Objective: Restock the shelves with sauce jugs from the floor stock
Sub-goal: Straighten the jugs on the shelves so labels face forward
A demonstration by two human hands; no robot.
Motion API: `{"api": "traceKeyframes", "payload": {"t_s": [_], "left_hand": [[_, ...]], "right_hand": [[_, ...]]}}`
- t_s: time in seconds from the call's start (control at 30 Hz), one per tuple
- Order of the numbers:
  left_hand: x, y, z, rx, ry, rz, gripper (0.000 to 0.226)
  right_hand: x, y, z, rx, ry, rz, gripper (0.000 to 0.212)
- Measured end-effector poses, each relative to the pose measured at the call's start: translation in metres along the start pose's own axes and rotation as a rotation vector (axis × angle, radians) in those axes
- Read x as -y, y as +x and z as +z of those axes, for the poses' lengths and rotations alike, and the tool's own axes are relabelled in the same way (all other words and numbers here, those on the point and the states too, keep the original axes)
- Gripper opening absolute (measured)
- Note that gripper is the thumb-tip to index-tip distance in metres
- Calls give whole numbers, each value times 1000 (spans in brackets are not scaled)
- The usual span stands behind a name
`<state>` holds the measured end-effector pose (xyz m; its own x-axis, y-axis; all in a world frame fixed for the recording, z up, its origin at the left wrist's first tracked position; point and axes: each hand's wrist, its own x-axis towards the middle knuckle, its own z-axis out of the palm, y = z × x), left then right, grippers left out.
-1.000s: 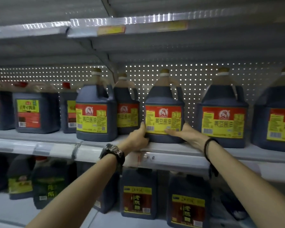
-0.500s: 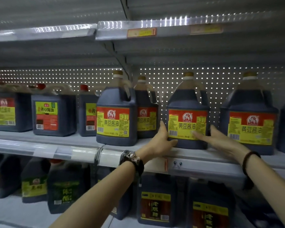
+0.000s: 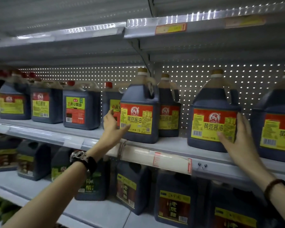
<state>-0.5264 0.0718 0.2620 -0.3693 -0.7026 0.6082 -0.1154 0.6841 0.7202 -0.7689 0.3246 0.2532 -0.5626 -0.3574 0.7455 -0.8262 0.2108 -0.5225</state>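
Dark sauce jugs with red and yellow labels stand in a row on the middle shelf (image 3: pixel 171 159). My left hand (image 3: pixel 113 127) reaches up to one jug (image 3: pixel 141 99); its fingers lie straight along the jug's left side and the thumb touches the label. My right hand (image 3: pixel 238 139) rests flat against the right side of the neighbouring jug (image 3: pixel 211 102), thumb on the label's lower corner. Neither jug is lifted. A third jug (image 3: pixel 169 112) stands further back between them.
Another matching jug (image 3: pixel 276 129) stands at the far right. Red-capped jugs (image 3: pixel 81 109) fill the shelf's left part. The lower shelf holds darker jugs (image 3: pixel 174 204). An upper shelf (image 3: pixel 171 27) hangs close above the caps. A perforated back panel (image 3: pixel 253 83) closes the rear.
My left hand has left the jug both hands were on and moved to the jug on its left. My right hand slid to that first jug's right side. The view panned left.
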Motion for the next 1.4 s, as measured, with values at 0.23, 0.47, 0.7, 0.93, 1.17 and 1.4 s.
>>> {"api": "traceKeyframes", "payload": {"t_s": [0.23, 0.47, 0.7, 0.93, 1.17, 1.4], "left_hand": [[24, 25, -45, 266, -21, 34, 78], [70, 67, -81, 477, -66, 68, 84], [82, 86, -64, 760, -94, 107, 49], [72, 90, -21, 925, -194, 83, 63], [75, 95, -15, 912, -225, 76, 80], [80, 93, -17, 853, -190, 133, 78]], "right_hand": [[33, -14, 16, -170, -51, -119, 56], [101, -31, 85, -191, 57, -272, 56], [143, -9, 138, 219, 177, 119, 90], [142, 13, 147, 545, 308, 311, 78], [129, 17, 150, 550, 416, 330, 119], [119, 21, 152, 586, 479, 306, 122]]}}
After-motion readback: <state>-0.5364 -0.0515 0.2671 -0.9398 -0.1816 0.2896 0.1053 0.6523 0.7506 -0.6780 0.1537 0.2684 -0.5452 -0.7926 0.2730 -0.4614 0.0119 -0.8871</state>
